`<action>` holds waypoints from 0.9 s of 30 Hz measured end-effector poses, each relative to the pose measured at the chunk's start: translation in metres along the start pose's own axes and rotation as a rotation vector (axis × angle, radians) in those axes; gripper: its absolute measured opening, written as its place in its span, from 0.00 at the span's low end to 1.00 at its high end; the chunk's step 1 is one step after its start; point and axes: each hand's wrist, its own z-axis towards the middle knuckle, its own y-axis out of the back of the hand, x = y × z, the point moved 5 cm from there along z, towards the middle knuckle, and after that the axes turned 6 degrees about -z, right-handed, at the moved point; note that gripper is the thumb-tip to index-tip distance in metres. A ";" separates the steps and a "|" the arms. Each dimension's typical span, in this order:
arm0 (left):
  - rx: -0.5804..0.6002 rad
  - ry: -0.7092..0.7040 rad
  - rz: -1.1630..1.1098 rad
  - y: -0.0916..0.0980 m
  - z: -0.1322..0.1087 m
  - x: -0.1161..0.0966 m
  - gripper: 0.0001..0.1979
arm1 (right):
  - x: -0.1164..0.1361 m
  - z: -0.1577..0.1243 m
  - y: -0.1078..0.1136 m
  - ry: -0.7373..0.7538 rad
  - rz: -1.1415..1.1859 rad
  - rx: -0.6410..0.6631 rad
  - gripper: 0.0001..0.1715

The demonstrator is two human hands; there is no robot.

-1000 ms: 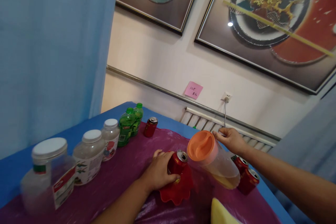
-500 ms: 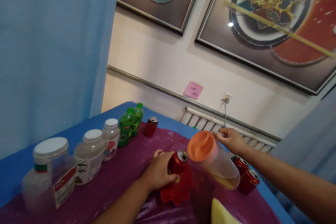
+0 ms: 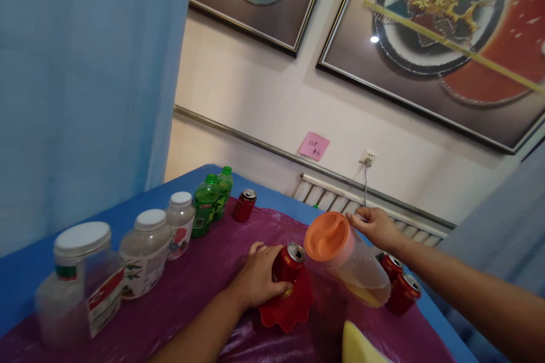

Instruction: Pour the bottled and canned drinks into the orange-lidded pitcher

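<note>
Fingers of my left hand [image 3: 261, 278] wrap round a red drink can [image 3: 290, 261], whose opened top faces up. Beneath the can lies a red scallop-edged mat [image 3: 285, 312]. My right hand [image 3: 377, 227] grips a translucent pitcher [image 3: 361, 266] near its orange lid [image 3: 327, 236], by a handle mostly hidden behind the fingers. The pitcher leans left, its lid close to the can's top, with a little yellowish liquid low inside. No stream of liquid can be made out between them.
Clear jars with white lids [image 3: 145, 255] and green bottles [image 3: 206, 204] line the left side. Another red can [image 3: 245, 205] stands at the back; two more cans [image 3: 402, 295] stand right of the pitcher. A yellow object [image 3: 361, 346] lies at the front on the purple sheet [image 3: 204, 300].
Almost nothing differs. The pitcher and my right hand have shifted very slightly right; my left hand stays on the can.
</note>
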 end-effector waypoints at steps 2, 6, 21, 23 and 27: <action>0.002 -0.002 -0.004 0.000 0.000 0.000 0.32 | 0.000 0.000 0.000 0.001 0.003 0.001 0.29; 0.006 0.001 -0.014 0.001 0.000 -0.001 0.33 | 0.000 0.000 -0.001 0.003 -0.005 0.002 0.29; -0.004 0.003 -0.026 0.001 -0.001 -0.001 0.33 | -0.003 0.001 -0.001 -0.004 -0.017 0.012 0.28; -0.002 0.005 -0.029 0.001 0.000 -0.002 0.32 | -0.002 0.001 -0.002 -0.001 -0.027 0.012 0.28; 0.001 0.000 -0.026 0.000 -0.001 -0.001 0.32 | -0.004 0.001 -0.001 -0.012 -0.043 0.014 0.29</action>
